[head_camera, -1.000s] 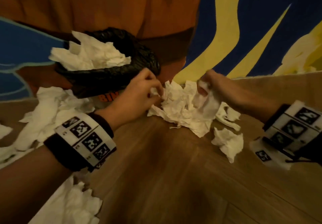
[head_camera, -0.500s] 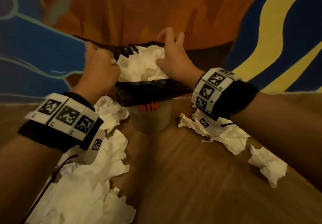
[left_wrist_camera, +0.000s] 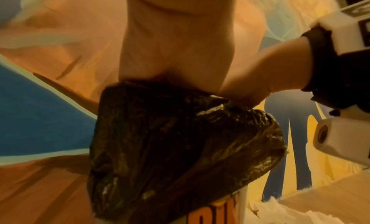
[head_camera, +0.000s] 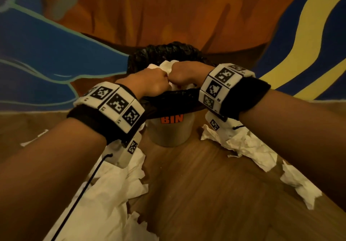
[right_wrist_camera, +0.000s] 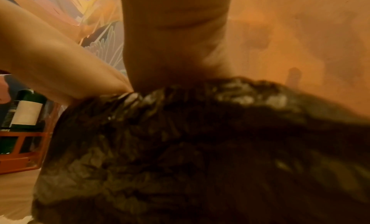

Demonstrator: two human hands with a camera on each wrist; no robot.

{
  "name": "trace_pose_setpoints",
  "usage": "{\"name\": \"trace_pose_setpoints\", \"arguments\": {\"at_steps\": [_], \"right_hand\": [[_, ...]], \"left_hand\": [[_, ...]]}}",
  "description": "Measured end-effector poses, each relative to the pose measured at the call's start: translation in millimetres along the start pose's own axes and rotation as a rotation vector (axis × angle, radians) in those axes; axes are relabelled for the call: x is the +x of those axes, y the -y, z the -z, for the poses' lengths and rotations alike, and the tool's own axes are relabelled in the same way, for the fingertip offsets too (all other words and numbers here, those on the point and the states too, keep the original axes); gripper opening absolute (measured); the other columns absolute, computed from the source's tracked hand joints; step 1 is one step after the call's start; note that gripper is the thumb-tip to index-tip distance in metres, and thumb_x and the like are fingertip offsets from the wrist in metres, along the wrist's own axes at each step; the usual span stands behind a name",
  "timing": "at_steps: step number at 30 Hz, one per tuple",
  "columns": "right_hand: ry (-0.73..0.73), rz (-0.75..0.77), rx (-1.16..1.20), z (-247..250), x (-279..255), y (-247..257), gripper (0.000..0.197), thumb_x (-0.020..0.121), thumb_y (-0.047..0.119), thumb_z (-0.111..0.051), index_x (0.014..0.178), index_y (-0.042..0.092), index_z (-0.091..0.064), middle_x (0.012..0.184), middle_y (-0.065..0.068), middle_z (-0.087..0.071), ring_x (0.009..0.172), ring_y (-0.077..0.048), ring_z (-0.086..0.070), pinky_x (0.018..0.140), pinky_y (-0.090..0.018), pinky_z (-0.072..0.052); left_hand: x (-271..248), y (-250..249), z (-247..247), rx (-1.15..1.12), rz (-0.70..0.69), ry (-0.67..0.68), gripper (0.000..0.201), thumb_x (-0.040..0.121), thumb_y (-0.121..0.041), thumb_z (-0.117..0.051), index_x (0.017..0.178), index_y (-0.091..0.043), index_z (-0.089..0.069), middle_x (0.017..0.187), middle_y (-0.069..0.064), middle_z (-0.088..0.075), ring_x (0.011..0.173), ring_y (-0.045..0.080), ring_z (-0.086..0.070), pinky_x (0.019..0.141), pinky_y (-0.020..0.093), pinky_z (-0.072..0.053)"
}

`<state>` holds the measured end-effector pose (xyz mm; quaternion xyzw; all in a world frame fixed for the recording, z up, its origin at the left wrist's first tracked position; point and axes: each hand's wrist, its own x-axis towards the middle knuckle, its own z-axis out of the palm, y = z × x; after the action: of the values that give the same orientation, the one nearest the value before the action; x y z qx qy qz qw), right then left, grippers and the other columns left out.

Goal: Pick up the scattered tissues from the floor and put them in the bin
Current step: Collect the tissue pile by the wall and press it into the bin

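Observation:
The bin [head_camera: 169,135] is a pale tub labelled BIN with a black liner [head_camera: 164,53] folded over its rim. White tissues [head_camera: 166,66] fill its mouth. My left hand [head_camera: 151,83] and right hand [head_camera: 184,75] sit knuckle to knuckle on that wad, fingers curled down into it and their tips hidden. Both wrist views show the palms, left hand [left_wrist_camera: 176,45] and right hand [right_wrist_camera: 174,45], with the fingers lost behind the liner [left_wrist_camera: 180,140]. More crumpled tissues lie on the floor: a big pile at the left [head_camera: 112,194], a heap at the right [head_camera: 243,147], one further right [head_camera: 299,186].
A painted wall [head_camera: 168,12] rises right behind the bin. Bare wooden floor [head_camera: 206,194] runs in front of the bin between the tissue heaps. In the right wrist view, a dark bottle [right_wrist_camera: 26,110] stands on an orange crate [right_wrist_camera: 20,151] at the left.
One second ago both hands gathered tissues on the floor right of the bin. They carried them over the bin, and now the hands have closed together, pressing the wad lower.

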<state>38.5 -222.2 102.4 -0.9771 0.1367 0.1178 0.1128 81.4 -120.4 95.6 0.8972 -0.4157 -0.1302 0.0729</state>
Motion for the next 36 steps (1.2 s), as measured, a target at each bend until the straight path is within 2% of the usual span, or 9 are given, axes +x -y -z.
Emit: {"name": "trace_pose_setpoints", "arguments": {"at_steps": [3, 6, 9, 12, 15, 22, 28, 31, 36], "right_hand": [[-0.026, 0.011, 0.001, 6.6, -12.2, -5.6, 0.024, 0.095, 0.009, -0.040, 0.075, 0.008, -0.052, 0.079, -0.007, -0.054, 0.062, -0.019, -0.048, 0.050, -0.026, -0.035], [-0.218, 0.057, 0.130, 17.1, -33.1, -16.6, 0.034, 0.092, 0.011, -0.036, 0.102, 0.007, -0.068, 0.104, -0.007, -0.067, 0.075, -0.021, -0.058, 0.078, -0.045, -0.050], [-0.342, 0.109, 0.199, 26.9, -69.1, -32.1, 0.043, 0.093, 0.012, -0.031, 0.112, 0.030, -0.065, 0.114, 0.005, -0.060, 0.065, -0.004, -0.042, 0.084, -0.054, -0.037], [-0.404, 0.160, 0.157, 30.2, -104.8, -62.0, 0.042, 0.093, 0.016, -0.031, 0.117, 0.034, -0.060, 0.126, 0.004, -0.060, 0.106, -0.022, -0.057, 0.096, -0.061, -0.037], [-0.417, 0.116, 0.109, 21.2, -141.3, -108.7, 0.033, 0.093, 0.019, -0.037, 0.110, 0.031, -0.063, 0.109, 0.004, -0.065, 0.098, -0.020, -0.059, 0.091, -0.055, -0.045], [-0.116, -0.145, 0.030, -69.2, -206.8, -239.8, 0.022, 0.093, 0.018, -0.047, 0.101, 0.019, -0.067, 0.097, 0.002, -0.065, 0.083, -0.011, -0.058, 0.068, -0.017, -0.044], [0.192, -0.275, -0.031, -176.0, -243.2, -299.3, 0.059, 0.082, 0.067, -0.050, 0.134, 0.045, -0.035, 0.141, 0.005, -0.040, 0.121, -0.018, -0.045, 0.101, -0.032, -0.040], [0.312, -0.252, 0.067, -210.3, -249.5, -311.1, 0.068, 0.080, 0.060, -0.059, 0.138, 0.048, -0.025, 0.150, 0.004, -0.018, 0.137, -0.025, -0.025, 0.109, -0.040, -0.036], [0.298, -0.071, 0.245, -218.9, -236.1, -319.2, 0.019, 0.090, 0.029, -0.055, 0.107, 0.022, -0.061, 0.109, -0.004, -0.060, 0.095, -0.017, -0.058, 0.080, -0.035, -0.056]], "left_hand": [[-7.8, -0.3, 3.4, 0.065, 0.012, -0.030, 0.036, 0.101, -0.015, -0.031, 0.122, -0.005, -0.058, 0.129, 0.015, -0.052, 0.110, 0.031, -0.046, 0.083, 0.030, -0.031], [-16.4, 3.4, 3.8, 0.017, 0.021, -0.260, 0.032, 0.096, -0.021, -0.036, 0.092, -0.011, -0.066, 0.117, 0.021, -0.057, 0.109, 0.039, -0.043, 0.094, 0.042, -0.034], [-29.1, -11.7, 0.6, 0.066, 0.058, -0.497, 0.037, 0.097, -0.035, -0.034, 0.111, -0.019, -0.064, 0.137, 0.012, -0.043, 0.126, 0.041, -0.030, 0.102, 0.052, -0.030], [-41.1, -40.1, -5.2, 0.099, -0.057, -0.690, 0.037, 0.098, -0.038, -0.034, 0.115, -0.019, -0.061, 0.147, 0.010, -0.033, 0.138, 0.041, -0.016, 0.108, 0.055, -0.022], [-45.1, -73.7, -22.6, 0.103, -0.222, -0.768, 0.033, 0.094, -0.033, -0.042, 0.114, -0.014, -0.061, 0.145, 0.014, -0.037, 0.138, 0.039, -0.020, 0.107, 0.054, -0.027], [-42.1, -149.9, -119.9, 0.147, -0.315, -0.463, 0.028, 0.091, -0.033, -0.044, 0.111, -0.018, -0.057, 0.121, 0.005, -0.050, 0.114, 0.026, -0.040, 0.087, 0.041, -0.037], [-20.8, -172.0, -201.8, 0.090, -0.191, -0.055, 0.033, 0.095, -0.026, -0.044, 0.127, -0.018, -0.046, 0.133, 0.008, -0.045, 0.123, 0.027, -0.041, 0.097, 0.041, -0.042], [-4.1, -159.0, -232.9, -0.009, -0.080, 0.022, 0.052, 0.093, -0.021, -0.049, 0.141, -0.021, -0.030, 0.147, 0.010, -0.028, 0.133, 0.031, -0.032, 0.104, 0.044, -0.040], [24.9, -139.6, -262.3, -0.169, 0.034, 0.099, 0.066, 0.093, -0.025, -0.054, 0.148, -0.035, -0.019, 0.158, 0.007, -0.003, 0.144, 0.037, -0.010, 0.115, 0.048, -0.023]]}}
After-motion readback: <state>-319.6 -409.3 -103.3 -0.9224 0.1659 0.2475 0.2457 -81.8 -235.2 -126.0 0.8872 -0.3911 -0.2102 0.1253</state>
